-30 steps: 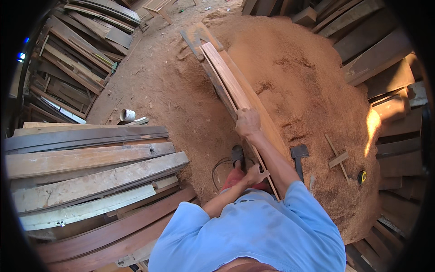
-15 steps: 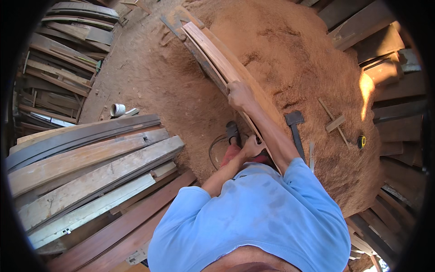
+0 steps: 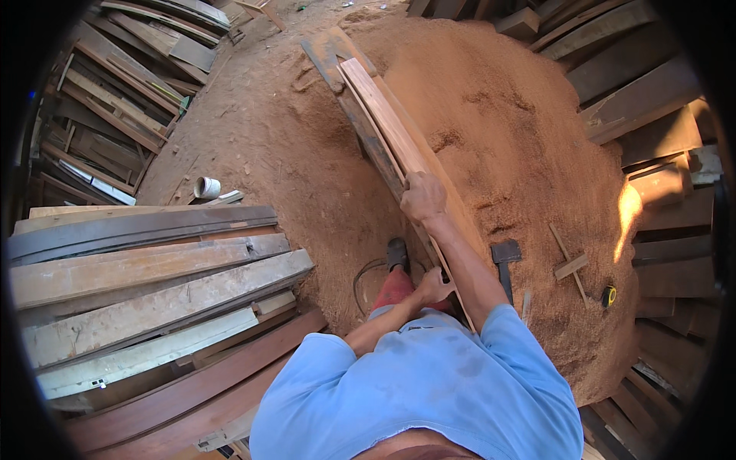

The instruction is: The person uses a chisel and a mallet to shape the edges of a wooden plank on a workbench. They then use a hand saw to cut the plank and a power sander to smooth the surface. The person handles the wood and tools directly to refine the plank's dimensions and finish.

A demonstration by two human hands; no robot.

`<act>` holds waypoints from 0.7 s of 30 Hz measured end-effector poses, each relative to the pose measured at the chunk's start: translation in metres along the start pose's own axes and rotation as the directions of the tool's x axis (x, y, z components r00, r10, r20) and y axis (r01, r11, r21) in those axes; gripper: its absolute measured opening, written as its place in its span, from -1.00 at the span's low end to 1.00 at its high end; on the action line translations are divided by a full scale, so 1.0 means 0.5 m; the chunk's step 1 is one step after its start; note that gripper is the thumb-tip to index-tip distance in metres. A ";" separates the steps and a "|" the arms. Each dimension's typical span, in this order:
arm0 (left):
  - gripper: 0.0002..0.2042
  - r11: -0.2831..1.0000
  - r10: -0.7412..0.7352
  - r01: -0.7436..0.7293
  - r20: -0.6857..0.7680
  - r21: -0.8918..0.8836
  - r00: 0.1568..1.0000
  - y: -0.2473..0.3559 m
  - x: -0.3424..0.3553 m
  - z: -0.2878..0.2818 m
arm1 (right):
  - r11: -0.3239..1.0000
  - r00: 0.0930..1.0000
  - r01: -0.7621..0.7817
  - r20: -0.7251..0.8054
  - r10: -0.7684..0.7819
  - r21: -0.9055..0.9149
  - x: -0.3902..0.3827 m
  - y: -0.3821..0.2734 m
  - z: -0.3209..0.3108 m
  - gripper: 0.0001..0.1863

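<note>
A narrow, pale reddish wooden strip (image 3: 383,113) lies lengthwise along a longer, dusty plank (image 3: 322,55), slanting from the far left down toward my body. My right hand (image 3: 423,197) is closed over the strip around its middle, the arm reaching out straight. Closer to my waist, my left hand (image 3: 435,284) has its fingers curled at the near end of the strip, beside a small dark part. What exactly those left fingers hold is too small and partly covered to tell.
Sawdust (image 3: 491,130) is heaped right of the plank. On it lie a dark, broad-headed tool (image 3: 506,252), a cross-shaped wooden gauge (image 3: 570,265) and a yellow-black tape measure (image 3: 609,296). Stacked boards (image 3: 153,261) fill the left, near a white cup (image 3: 207,188); more timber (image 3: 675,207) lines the right.
The whole view has shifted and turned slightly, so the scene sits lower. Both hands keep about the same places along the strip.
</note>
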State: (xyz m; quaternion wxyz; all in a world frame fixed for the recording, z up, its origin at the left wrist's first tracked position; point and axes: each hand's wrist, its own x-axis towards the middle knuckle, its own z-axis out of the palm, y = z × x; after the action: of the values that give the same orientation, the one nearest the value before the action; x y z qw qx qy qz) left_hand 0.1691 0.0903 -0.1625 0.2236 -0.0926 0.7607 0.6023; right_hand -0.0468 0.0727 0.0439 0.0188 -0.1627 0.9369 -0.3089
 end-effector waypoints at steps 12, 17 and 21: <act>-0.40 0.991 -0.130 0.130 -0.001 0.008 0.991 0.085 -0.034 -0.033 | 0.947 0.918 0.185 -0.298 -0.262 -0.264 -0.033 -0.011 -0.043 -0.71; -0.48 0.996 0.064 -0.069 -0.102 -0.049 0.993 0.152 -0.063 -0.049 | 0.982 0.940 0.186 -0.284 -0.189 -0.036 -0.011 0.006 0.030 -0.71; -0.51 0.991 -0.130 0.129 -0.029 -0.024 0.991 0.155 -0.057 -0.056 | 0.994 0.992 0.069 -0.112 -0.059 0.087 0.027 0.045 0.085 -0.83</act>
State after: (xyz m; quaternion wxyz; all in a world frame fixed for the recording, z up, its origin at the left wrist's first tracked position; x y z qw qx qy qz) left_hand 0.1559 0.0797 -0.0767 0.2496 -0.1535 0.7496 0.5936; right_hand -0.0607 0.0612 -0.0028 -0.0351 -0.1746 0.9157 -0.3602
